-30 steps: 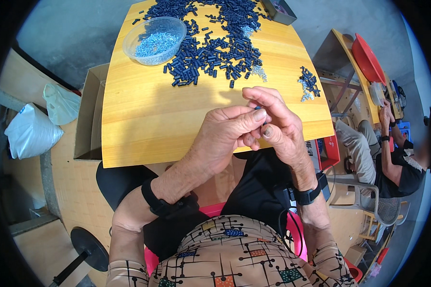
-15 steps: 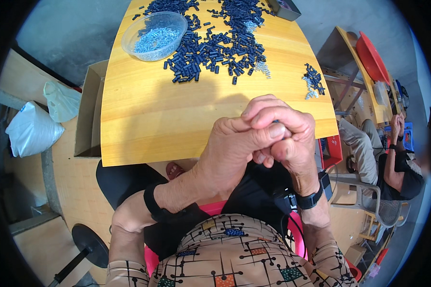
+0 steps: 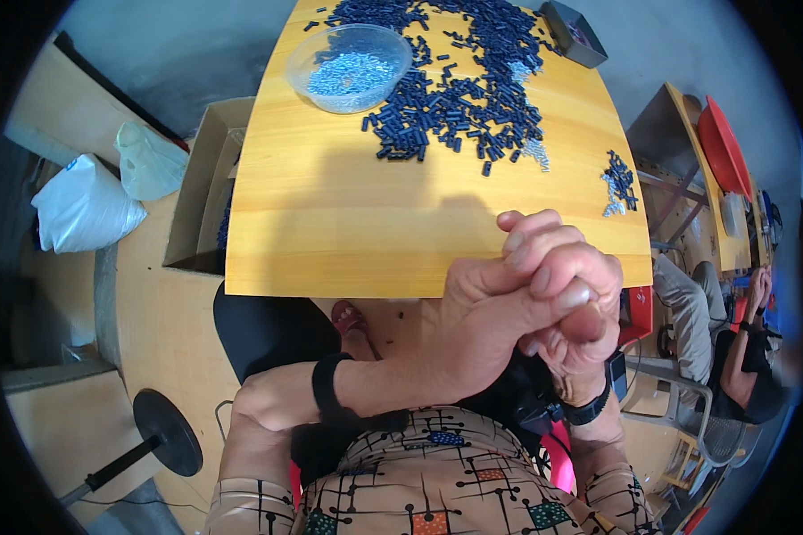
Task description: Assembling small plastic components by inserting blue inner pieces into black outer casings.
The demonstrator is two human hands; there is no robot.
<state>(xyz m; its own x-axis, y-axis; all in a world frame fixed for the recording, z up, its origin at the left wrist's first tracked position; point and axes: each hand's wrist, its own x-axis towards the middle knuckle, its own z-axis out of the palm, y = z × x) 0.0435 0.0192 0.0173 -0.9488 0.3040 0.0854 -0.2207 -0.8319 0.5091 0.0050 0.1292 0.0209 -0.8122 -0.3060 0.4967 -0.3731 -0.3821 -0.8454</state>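
My left hand (image 3: 477, 312) and my right hand (image 3: 589, 281) are pressed together near the front right edge of the wooden table (image 3: 330, 263). Their fingers are curled and interlocked, with the thumbs meeting. Whatever lies between them is hidden by the fingers. Farther back spreads a heap of small black cylindrical pieces (image 3: 500, 102). Tiny silver metal pieces (image 3: 537, 154) lie at its right side. A clear plastic bowl (image 3: 300, 82) at the back left holds many more silver pieces (image 3: 352, 74). Toward the right edge sits a small cluster of black pieces (image 3: 623, 178) with silver ones beside it.
A dark box (image 3: 573, 36) stands at the far right corner. Left of the table is an open cardboard box (image 3: 196, 192), with white bags (image 3: 85, 205) beyond it. To the right, a co-worker (image 3: 740, 357) sits by another table with a red basin (image 3: 723, 143).
The view has swung, so the table and bowl appear farther right. My clasped hands have shifted right and slightly down in the picture, and their fingers have changed position.
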